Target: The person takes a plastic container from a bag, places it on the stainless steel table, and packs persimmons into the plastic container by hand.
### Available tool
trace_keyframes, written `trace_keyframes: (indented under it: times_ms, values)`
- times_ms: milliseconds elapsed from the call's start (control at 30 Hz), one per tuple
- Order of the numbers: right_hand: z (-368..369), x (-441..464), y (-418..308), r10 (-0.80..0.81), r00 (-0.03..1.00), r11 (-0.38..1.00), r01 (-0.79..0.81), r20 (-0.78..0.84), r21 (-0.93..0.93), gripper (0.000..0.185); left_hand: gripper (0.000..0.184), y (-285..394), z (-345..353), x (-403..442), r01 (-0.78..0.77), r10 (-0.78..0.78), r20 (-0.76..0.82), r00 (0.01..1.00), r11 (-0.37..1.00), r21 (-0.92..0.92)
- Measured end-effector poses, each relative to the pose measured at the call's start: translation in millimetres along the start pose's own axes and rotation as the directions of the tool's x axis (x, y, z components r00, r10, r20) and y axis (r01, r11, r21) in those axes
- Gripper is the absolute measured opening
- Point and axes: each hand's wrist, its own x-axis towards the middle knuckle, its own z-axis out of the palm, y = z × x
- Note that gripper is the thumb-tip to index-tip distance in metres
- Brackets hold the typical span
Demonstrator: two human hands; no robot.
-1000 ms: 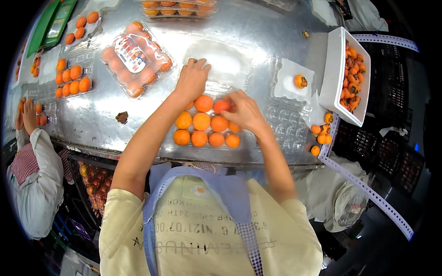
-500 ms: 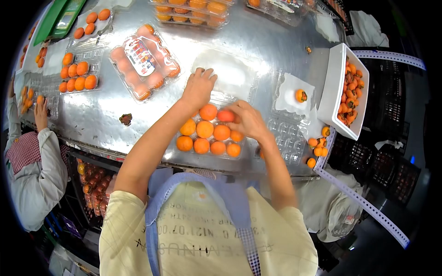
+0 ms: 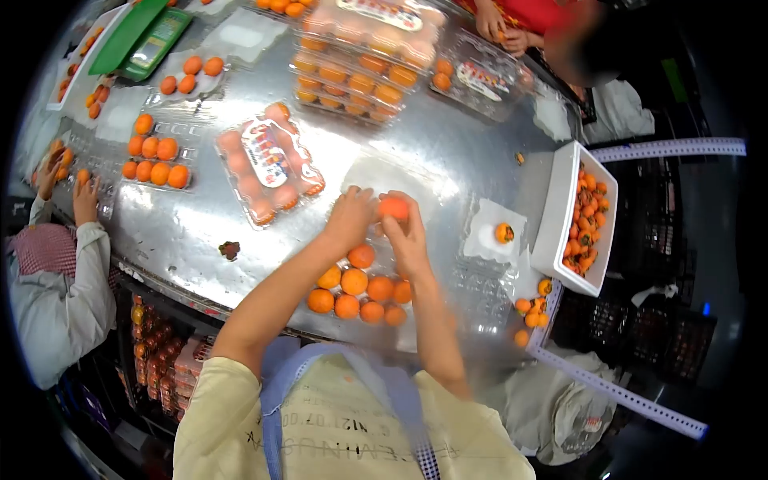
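Observation:
My right hand (image 3: 406, 232) grips an orange persimmon (image 3: 393, 208) above the far end of a clear plastic tray (image 3: 384, 260). Close beside it, my left hand (image 3: 350, 220) has its fingers bent down near the tray's far edge, and whatever they grip is hidden. Rows of persimmons (image 3: 354, 282) fill the tray's near part, partly covered by my forearms. Past my hands lies the tray's clear lid (image 3: 400, 176), flat on the metal table.
A closed persimmon pack (image 3: 268, 164) lies left, with stacked packs (image 3: 352, 72) behind. At right are a white box (image 3: 552, 232) of persimmons, a lone persimmon (image 3: 504, 233) on a white liner and several loose ones (image 3: 532, 312). Co-workers' hands (image 3: 86, 200) work at left and far right.
My right hand has lifted the persimmon from the tray's right side and moved it next to my left hand. The camera view has shifted, showing more of the table's far side.

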Motion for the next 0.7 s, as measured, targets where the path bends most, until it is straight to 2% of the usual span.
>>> trace_keyframes:
  times_ms: [33,67,100,200,333,433,500,533,567,600,633,667,700]
  values:
    - [8.4,5.8,5.3,-0.051,0.999,0.992,0.052,0.006,-0.112,0.046,0.023,7.5,-14.4,0.2,0.116,-0.119,-0.005,0.993,0.976,-0.183]
    - [17.0,10.8,9.7,-0.103,0.994,0.97,0.105,0.018,-0.221,0.046,0.019,1.8,0.7,-0.8,0.15,-0.177,-0.06,0.982,0.939,-0.308]
    - [25.7,14.4,12.6,-0.125,0.992,0.965,0.128,0.028,-0.23,0.046,0.016,-10.4,31.9,-0.5,0.171,-0.239,-0.11,0.965,0.886,-0.43]
    - [43.0,25.7,22.0,-0.199,0.975,0.889,0.224,0.102,-0.4,0.043,0.012,-11.7,27.3,1.6,0.013,-0.256,-0.216,0.942,0.671,-0.742]
    - [61.6,32.0,21.8,-0.208,0.962,0.806,0.272,0.179,-0.526,0.038,0.019,-7.2,24.3,-1.5,0.043,-0.316,-0.15,0.937,0.53,-0.847]
    - [64.7,34.6,26.6,-0.351,0.908,0.706,0.418,0.23,-0.572,0.036,0.027,-5.6,21.9,-3.1,0.11,-0.344,-0.078,0.936,0.495,-0.862]
    - [57.7,28.0,16.5,-0.178,0.978,0.921,0.205,0.11,-0.332,0.037,0.032,-9.8,18.0,-3.2,0.231,-0.394,0.058,0.917,0.407,-0.884]
    - [45.8,23.2,7.0,-0.1,0.994,0.975,0.106,0.042,-0.197,0.037,0.035,-12.4,15.1,-4.8,0.297,-0.376,0.13,0.917,0.43,-0.853]
    - [32.7,22.0,6.4,-0.093,0.993,0.994,0.097,-0.069,0.056,0.03,0.038,-12.4,14.3,-4.5,0.335,-0.339,0.166,0.926,0.534,-0.776]
    - [2.2,20.2,-0.4,-0.133,0.973,0.979,0.158,-0.187,0.129,0.027,0.042,-14.5,22.1,3.8,-0.019,0.011,-0.08,0.997,0.996,-0.092]
    - [-33.9,17.0,-6.1,-0.162,0.941,0.953,0.227,-0.296,0.201,0.024,0.045,-14.0,27.6,-1.2,-0.054,0.059,-0.138,0.989,0.998,0.038]
    - [-68.9,12.1,-11.7,-0.18,0.902,0.915,0.3,-0.393,0.27,0.023,0.046,-11.0,23.3,-0.5,-0.017,0.017,-0.088,0.996,1.0,-0.005]
    - [-107.6,10.7,-23.4,-0.238,0.804,0.909,0.382,-0.545,0.167,0.022,0.045,-8.6,21.4,-1.1,-0.013,0.015,-0.084,0.996,0.999,0.03]
